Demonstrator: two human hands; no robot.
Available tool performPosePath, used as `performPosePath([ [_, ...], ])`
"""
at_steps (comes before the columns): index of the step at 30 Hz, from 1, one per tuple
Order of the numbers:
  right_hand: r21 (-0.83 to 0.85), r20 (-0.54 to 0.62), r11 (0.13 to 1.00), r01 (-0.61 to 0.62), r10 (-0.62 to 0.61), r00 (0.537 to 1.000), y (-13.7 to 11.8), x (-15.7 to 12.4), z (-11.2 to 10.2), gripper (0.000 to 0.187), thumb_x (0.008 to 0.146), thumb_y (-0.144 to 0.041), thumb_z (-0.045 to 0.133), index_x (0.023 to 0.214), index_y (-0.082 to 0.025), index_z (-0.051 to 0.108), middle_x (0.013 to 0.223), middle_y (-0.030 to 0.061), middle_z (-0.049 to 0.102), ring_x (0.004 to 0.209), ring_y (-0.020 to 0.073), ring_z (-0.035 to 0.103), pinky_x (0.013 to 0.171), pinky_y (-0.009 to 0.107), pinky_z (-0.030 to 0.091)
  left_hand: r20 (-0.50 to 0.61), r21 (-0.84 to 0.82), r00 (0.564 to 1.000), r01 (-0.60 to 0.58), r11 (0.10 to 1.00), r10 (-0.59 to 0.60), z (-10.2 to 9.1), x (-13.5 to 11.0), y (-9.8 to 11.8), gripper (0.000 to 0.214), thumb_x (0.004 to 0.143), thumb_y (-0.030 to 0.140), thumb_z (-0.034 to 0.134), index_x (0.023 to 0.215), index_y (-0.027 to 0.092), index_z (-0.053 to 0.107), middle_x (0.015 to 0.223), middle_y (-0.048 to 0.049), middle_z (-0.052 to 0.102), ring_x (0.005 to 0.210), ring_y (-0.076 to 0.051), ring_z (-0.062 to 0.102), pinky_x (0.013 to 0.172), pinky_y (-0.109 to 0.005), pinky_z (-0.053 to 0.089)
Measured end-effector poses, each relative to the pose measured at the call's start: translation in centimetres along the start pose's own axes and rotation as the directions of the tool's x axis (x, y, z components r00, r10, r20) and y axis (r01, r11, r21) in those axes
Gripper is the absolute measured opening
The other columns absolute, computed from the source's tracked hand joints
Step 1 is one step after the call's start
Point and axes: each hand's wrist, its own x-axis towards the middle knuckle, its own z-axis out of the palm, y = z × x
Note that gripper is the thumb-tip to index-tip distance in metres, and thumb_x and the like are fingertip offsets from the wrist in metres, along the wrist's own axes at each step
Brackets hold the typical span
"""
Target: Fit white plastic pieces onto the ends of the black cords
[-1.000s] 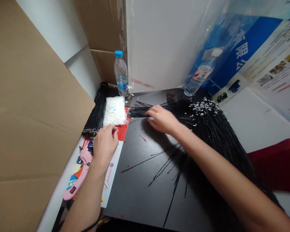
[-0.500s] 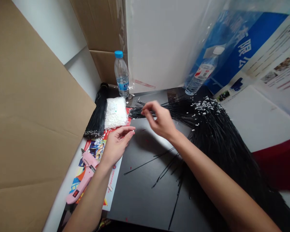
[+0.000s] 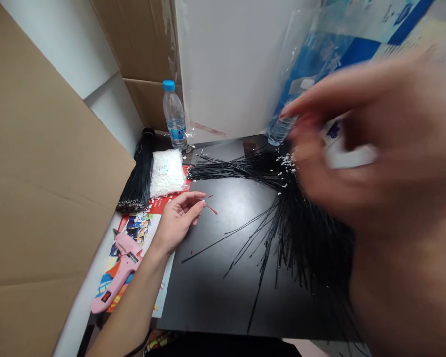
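Note:
My left hand [image 3: 180,215] hovers above the dark table with thumb and forefinger pinched on a tiny white plastic piece [image 3: 203,201]. Close to its fingertips, a thin red strand [image 3: 211,209] shows against the dark surface. My right hand [image 3: 401,144] is raised very near the camera, large and smeared by motion. Its thumb and forefinger come together, with a small red speck at the tip; what they hold is too blurred to name. Behind it spreads a big heap of thin black wires [image 3: 305,233], partly hidden, with many small white ends [image 3: 287,161].
A bundle of black wires [image 3: 226,168] lies across the back. On the left are a bag of white pieces [image 3: 167,173], another black wire bundle [image 3: 136,173] and a pink glue gun [image 3: 124,265]. Water bottles [image 3: 175,121] stand behind; cardboard [image 3: 52,173] walls the left.
My right hand has swung from over the wire bundle up and right, close to the camera. My left hand keeps its pinch in nearly the same place. The view has shifted slightly right.

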Motion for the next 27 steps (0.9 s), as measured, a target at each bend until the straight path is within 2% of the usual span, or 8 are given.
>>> performPosePath([
  [2, -0.176, 0.185, 0.978, 0.108, -0.075, 0.980, 0.2, -2.1, 2.8, 0.022, 0.099, -0.028, 0.052, 0.090, -0.026, 0.072, 0.077, 0.0035, 0.064, 0.084, 0.0197, 0.059, 0.074, 0.033, 0.050, 0.014, -0.007, 1.000, 0.005, 1.000, -0.004, 0.3, -0.1, -0.1, 0.025, 0.076, 0.032, 0.078, 0.095, 0.017, 0.073, 0.066, 0.0036, 0.059, 0.052, -0.007, 0.049, 0.051, -0.021, 0.039],
  [4, -0.231, 0.348, 0.955, 0.186, -0.098, 0.932, 1.2, -4.8, 5.7, 0.022, 0.099, -0.026, 0.051, 0.086, -0.021, 0.069, 0.071, 0.0048, 0.066, 0.073, 0.0190, 0.053, 0.066, 0.033, 0.046, 0.021, -0.024, 0.999, 0.025, 0.999, -0.025, 0.6, -0.1, -0.3, 0.026, 0.075, 0.035, 0.079, 0.092, 0.016, 0.072, 0.067, 0.0030, 0.061, 0.053, -0.008, 0.051, 0.053, -0.022, 0.041],
  [7, -0.171, 0.348, 0.985, 0.021, 0.040, 0.937, 3.2, -8.6, 9.1, 0.017, 0.098, -0.022, 0.051, 0.091, -0.018, 0.066, 0.082, 0.0048, 0.072, 0.073, 0.0177, 0.051, 0.068, 0.031, 0.043, 0.052, -0.077, 0.995, 0.090, 0.993, -0.087, 1.1, -0.2, -0.8, 0.031, 0.071, 0.037, 0.082, 0.088, 0.015, 0.069, 0.070, 0.0006, 0.066, 0.052, -0.008, 0.053, 0.053, -0.022, 0.042],
  [9, -0.098, 0.318, 0.992, -0.083, 0.110, 0.942, 4.0, -10.3, 10.1, 0.014, 0.097, -0.020, 0.053, 0.090, -0.018, 0.066, 0.084, 0.0034, 0.073, 0.072, 0.0165, 0.052, 0.069, 0.030, 0.043, 0.090, -0.107, 0.988, 0.137, 0.985, -0.128, 1.5, -0.3, -1.0, 0.032, 0.070, 0.037, 0.083, 0.088, 0.014, 0.068, 0.072, -0.0004, 0.069, 0.051, -0.007, 0.054, 0.052, -0.021, 0.042],
  [14, 0.004, 0.278, 0.982, -0.187, 0.179, 0.944, 4.0, -11.2, 10.0, 0.011, 0.093, -0.019, 0.057, 0.089, -0.019, 0.067, 0.080, 0.0022, 0.071, 0.071, 0.0149, 0.056, 0.067, 0.028, 0.043, 0.114, -0.192, 0.978, 0.196, 0.962, -0.176, 2.0, -0.3, -1.3, 0.032, 0.068, 0.033, 0.085, 0.085, 0.013, 0.067, 0.075, -0.0026, 0.071, 0.058, -0.008, 0.058, 0.054, -0.020, 0.045],
  [20, 0.053, 0.233, 0.980, -0.190, 0.173, 0.957, 3.7, -11.3, 10.0, 0.010, 0.091, -0.017, 0.060, 0.087, -0.019, 0.069, 0.074, 0.0010, 0.068, 0.068, 0.0129, 0.055, 0.066, 0.026, 0.043, 0.116, -0.250, 0.971, 0.231, 0.940, -0.208, 1.8, -0.3, -1.3, 0.036, 0.065, 0.034, 0.088, 0.087, 0.012, 0.069, 0.073, -0.0020, 0.070, 0.055, -0.007, 0.057, 0.054, -0.019, 0.047],
  [27, 0.178, 0.243, 0.909, -0.377, 0.330, 0.912, 3.3, -11.1, 9.5, 0.009, 0.086, -0.020, 0.063, 0.082, -0.019, 0.071, 0.069, -0.0004, 0.067, 0.061, 0.0104, 0.052, 0.059, 0.024, 0.042, 0.096, -0.262, 0.970, 0.241, 0.935, -0.223, 1.9, -0.4, -1.0, 0.038, 0.057, 0.037, 0.094, 0.078, 0.011, 0.075, 0.072, -0.0030, 0.070, 0.061, -0.010, 0.060, 0.051, -0.019, 0.048],
])
